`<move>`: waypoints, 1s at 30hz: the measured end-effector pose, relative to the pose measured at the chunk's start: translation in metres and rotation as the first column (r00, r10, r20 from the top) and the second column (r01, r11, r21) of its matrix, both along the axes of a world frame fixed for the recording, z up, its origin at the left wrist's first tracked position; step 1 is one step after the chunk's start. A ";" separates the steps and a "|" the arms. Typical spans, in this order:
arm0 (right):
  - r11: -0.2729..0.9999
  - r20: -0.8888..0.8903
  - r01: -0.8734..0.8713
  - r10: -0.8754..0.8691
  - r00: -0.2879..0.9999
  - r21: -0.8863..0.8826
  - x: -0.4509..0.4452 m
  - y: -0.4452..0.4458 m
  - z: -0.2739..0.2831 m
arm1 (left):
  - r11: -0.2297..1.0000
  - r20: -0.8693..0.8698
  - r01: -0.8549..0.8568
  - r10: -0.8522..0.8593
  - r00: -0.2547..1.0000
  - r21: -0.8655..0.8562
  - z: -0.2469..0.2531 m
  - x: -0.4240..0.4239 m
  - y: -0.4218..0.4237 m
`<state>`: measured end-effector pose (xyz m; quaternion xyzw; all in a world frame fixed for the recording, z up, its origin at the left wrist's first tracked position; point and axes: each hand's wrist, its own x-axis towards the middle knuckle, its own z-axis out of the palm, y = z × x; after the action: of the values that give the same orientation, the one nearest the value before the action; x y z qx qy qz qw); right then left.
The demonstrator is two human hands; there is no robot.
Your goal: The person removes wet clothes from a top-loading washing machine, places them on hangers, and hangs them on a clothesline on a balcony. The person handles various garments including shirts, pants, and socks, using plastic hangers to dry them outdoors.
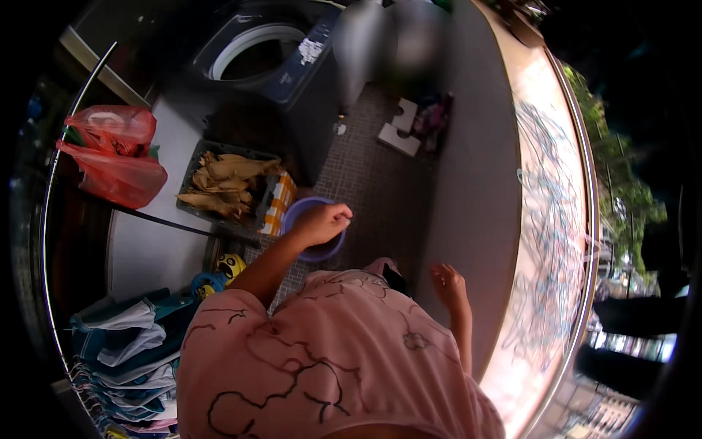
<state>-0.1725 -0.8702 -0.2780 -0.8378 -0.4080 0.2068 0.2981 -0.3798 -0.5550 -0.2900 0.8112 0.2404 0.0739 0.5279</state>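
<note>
My left hand (327,222) is held over a purple plastic basin (286,214), its fingers curled in; whether they grip something small I cannot tell. Part of the basin is hidden behind this hand and forearm. My right hand (451,282) hangs beside the grey wall of the ledge, fingers loosely bent and slightly apart, with nothing seen in it. Beside the basin, a dark plastic crate (192,217) holds dried tan husks or leaves (225,178), with an orange-and-white checked piece (277,204) at its side. A tangle of thin hangers or wires (548,230) lies on the sunlit ledge (502,359).
A top-loading washing machine (315,118) with its drum uncovered stands beyond the crate. Red plastic bags (123,170) and clothes on hangers (131,351) hang from a metal rail (46,219) at left. White pieces (399,140) and purple-pink fabric (433,120) lie on the floor.
</note>
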 end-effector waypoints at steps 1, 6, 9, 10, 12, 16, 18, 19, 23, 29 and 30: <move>1.000 0.004 -0.022 0.022 1.000 -0.003 0.016 0.014 -0.007 | 1.000 -0.038 -0.005 0.004 0.999 -0.023 0.002 0.020 0.012; 0.987 -0.041 -0.149 0.147 0.988 -0.062 0.125 0.109 -0.026 | 0.992 0.067 -0.125 0.126 0.990 -0.019 0.000 0.086 0.072; 0.962 0.089 -0.270 0.272 0.958 -0.032 0.205 0.177 -0.024 | 0.947 0.076 -0.301 0.310 0.948 -0.108 -0.007 0.118 0.107; 0.950 0.162 -0.313 0.310 0.937 -0.007 0.231 0.206 -0.023 | 0.923 0.082 -0.361 0.373 0.924 -0.138 -0.003 0.130 0.124; 0.949 0.052 -0.314 0.314 0.948 0.001 0.274 0.264 -0.008 | 0.897 0.124 -0.442 0.440 0.889 -0.017 0.021 0.147 0.156; 0.884 0.138 -0.467 0.464 0.875 -0.005 0.335 0.367 -0.002 | 0.708 0.193 -0.705 0.687 0.701 0.041 0.055 0.166 0.206; 0.842 0.081 -0.539 0.535 0.841 0.027 0.346 0.422 0.010 | 0.601 0.263 -0.796 0.759 0.596 0.072 0.065 0.164 0.239; 0.822 0.057 -0.567 0.564 0.824 0.050 0.349 0.449 0.016 | 0.556 0.289 -0.825 0.778 0.558 0.097 0.068 0.159 0.258; 0.741 0.047 -0.664 0.663 0.747 0.098 0.349 0.548 0.021 | 0.356 0.322 -0.915 0.858 0.401 0.190 0.071 0.136 0.343; 0.577 0.124 -0.791 0.786 0.606 0.205 0.336 0.708 0.043 | 0.102 0.374 -0.968 0.909 0.185 0.231 0.036 0.104 0.450; 0.562 0.152 -0.807 0.794 0.588 0.184 0.332 0.738 0.047 | 0.069 0.316 -0.959 0.936 0.158 0.276 0.047 0.105 0.457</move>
<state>0.1598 -0.1320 -0.2313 -0.5255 -0.7720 0.2482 0.2574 -0.2743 -0.0977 -0.2430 0.5472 0.6714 0.4694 0.1715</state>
